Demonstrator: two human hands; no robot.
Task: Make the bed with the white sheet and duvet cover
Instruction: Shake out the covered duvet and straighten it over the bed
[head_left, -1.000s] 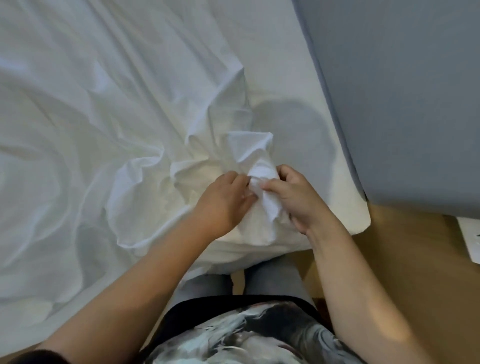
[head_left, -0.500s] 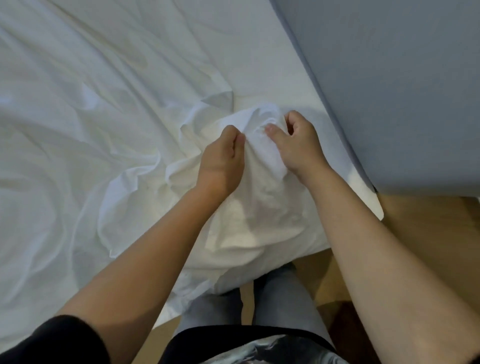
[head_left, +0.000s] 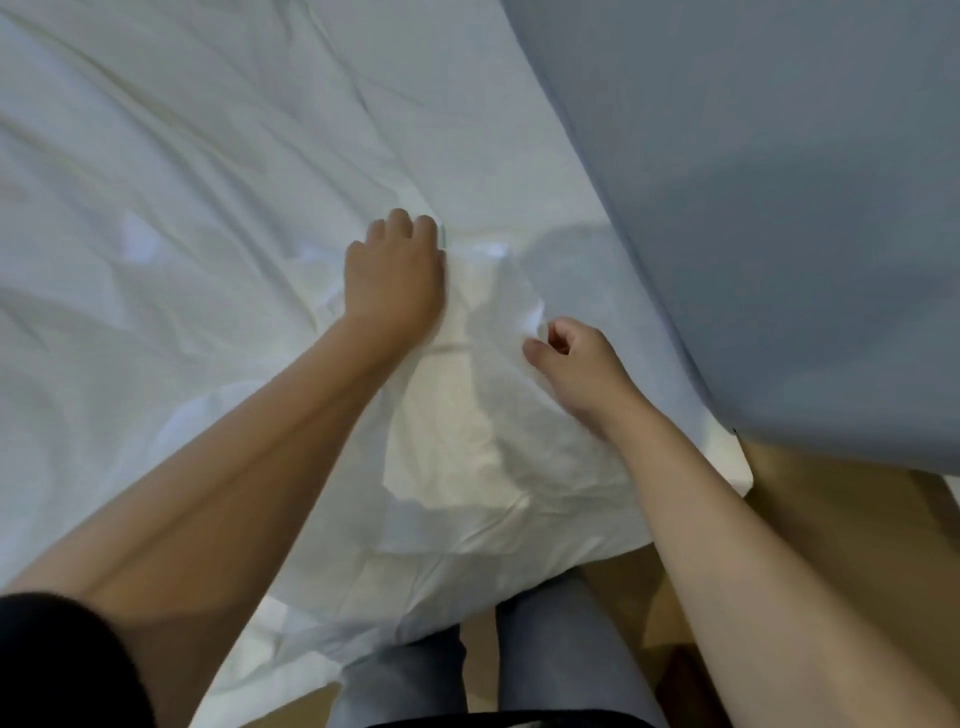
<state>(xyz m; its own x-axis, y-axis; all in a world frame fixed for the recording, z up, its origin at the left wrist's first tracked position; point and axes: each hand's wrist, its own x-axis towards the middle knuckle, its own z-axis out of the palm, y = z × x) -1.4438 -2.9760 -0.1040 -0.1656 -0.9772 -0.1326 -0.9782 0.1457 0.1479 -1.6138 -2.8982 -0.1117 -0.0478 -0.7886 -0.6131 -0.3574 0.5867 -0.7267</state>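
Left hand (head_left: 396, 273) fingertips hidden against sheet (head_left: 218, 171)

A grey-blue panel (head_left: 753, 182) fills the upper right, with tan wooden floor (head_left: 841, 519) below it.

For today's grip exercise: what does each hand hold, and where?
The left hand grips a bunched fold of the white fabric; the right hand curls beside its edge, and whether it holds cannot be told.

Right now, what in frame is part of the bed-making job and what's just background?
Job: white bedding; left hand, gripping a fold; right hand at its edge.
Background: grey-blue panel; wooden floor; grey trouser legs.
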